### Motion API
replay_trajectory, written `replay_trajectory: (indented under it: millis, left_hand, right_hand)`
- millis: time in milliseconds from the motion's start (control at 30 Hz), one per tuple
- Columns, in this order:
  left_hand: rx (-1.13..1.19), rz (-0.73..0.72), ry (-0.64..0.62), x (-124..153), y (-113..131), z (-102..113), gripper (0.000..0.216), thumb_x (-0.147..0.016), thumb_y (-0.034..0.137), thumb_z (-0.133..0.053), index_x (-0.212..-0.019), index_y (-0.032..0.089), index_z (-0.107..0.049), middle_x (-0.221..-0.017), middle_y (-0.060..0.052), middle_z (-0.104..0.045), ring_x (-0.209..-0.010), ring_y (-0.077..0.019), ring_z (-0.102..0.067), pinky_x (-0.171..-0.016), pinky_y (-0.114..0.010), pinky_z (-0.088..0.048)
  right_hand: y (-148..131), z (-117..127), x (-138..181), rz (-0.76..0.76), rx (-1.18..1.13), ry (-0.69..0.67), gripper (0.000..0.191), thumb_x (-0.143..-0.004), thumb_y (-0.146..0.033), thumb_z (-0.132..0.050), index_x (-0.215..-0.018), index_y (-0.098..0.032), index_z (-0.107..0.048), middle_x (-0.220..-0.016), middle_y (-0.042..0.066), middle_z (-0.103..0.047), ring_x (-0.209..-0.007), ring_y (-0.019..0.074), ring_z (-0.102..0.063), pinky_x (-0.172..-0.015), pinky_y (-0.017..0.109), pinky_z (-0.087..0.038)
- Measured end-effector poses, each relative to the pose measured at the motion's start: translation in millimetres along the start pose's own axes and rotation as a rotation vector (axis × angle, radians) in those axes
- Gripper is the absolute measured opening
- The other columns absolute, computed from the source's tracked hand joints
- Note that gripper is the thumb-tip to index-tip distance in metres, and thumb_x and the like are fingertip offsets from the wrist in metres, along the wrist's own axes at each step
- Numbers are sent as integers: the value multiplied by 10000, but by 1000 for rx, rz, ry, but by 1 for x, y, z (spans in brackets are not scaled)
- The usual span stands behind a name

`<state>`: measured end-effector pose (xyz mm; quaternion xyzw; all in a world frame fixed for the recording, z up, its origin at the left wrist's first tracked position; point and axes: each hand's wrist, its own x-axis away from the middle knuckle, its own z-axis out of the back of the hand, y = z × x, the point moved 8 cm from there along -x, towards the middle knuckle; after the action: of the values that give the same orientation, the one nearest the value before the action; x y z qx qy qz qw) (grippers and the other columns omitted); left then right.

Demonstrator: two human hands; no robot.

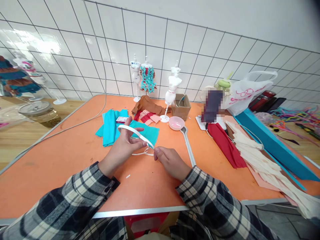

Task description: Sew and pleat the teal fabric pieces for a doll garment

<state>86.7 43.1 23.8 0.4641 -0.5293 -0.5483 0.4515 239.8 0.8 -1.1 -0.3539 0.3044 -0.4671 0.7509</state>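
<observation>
A white ribbon strip [136,132] loops over my left hand [123,146] above the orange table [62,166]. The left fingers are closed, pinching the strip near its lower end. My right hand [170,161] is closed too, pinching the same strip's end at about the table's middle; thin white tails hang between the two hands. Just behind the hands lies turquoise fabric [112,128].
Three small white dress forms [172,90] stand at the back, with brown cloth [147,105], pink and red pieces [148,117], a cardboard box [182,106], a pink bowl [176,123]. Red cloth [225,143], cream fabric [252,150], a blue board [270,143], a plastic bag [245,93] lie right.
</observation>
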Motion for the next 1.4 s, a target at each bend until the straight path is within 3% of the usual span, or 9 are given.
replay_trajectory:
  millis: [267, 667, 900, 1133, 1400]
  left_hand:
    - [-55, 28, -60, 8, 6, -14, 1148, -659, 227, -784, -1509, 400, -32, -1374, -112, -475, -693, -104, -692, -651, -284, -576]
    - [-9, 21, -133, 11, 3, -25, 1200, -671, 218, -774, -1500, 438, 66, -1407, -133, -451, -693, -122, -706, -667, -320, -590]
    - [7, -17, -132, 12, 4, -26, 1208, -678, 206, -776, -1496, 455, 77, -1319, -103, -497, -670, -112, -691, -643, -297, -574]
    - [0, -27, -155, 10, 1, -25, 1232, -682, 217, -795, -1493, 466, 99, -1348, -114, -487, -671, -105, -684, -635, -288, -566]
    - [-3, -30, -181, 9, -5, -26, 1229, -701, 206, -785, -1492, 461, 121, -1328, -110, -500, -692, -111, -685, -688, -327, -580]
  right_hand:
    - [-1, 1, 1, -4, 9, 32, 410, -1019, -433, -283, -795, -207, -542, -676, -18, -525, -649, 131, -488, -624, 248, -315]
    - [-2, -2, -1, -22, 0, 36, 385, -984, -475, -363, -749, -211, -516, -636, -18, -505, -605, 135, -459, -585, 253, -287]
    - [7, -9, -3, -93, -218, 19, 426, -964, -527, -360, -729, -202, -504, -607, -30, -456, -583, 122, -423, -569, 248, -311]
    - [15, -17, -4, -174, -439, -56, 462, -920, -598, -401, -697, -198, -467, -564, -54, -354, -504, 97, -304, -486, 242, -255]
    - [13, -14, -4, -172, -415, -108, 489, -903, -612, -411, -644, -197, -421, -553, -62, -317, -510, 90, -276, -489, 237, -225]
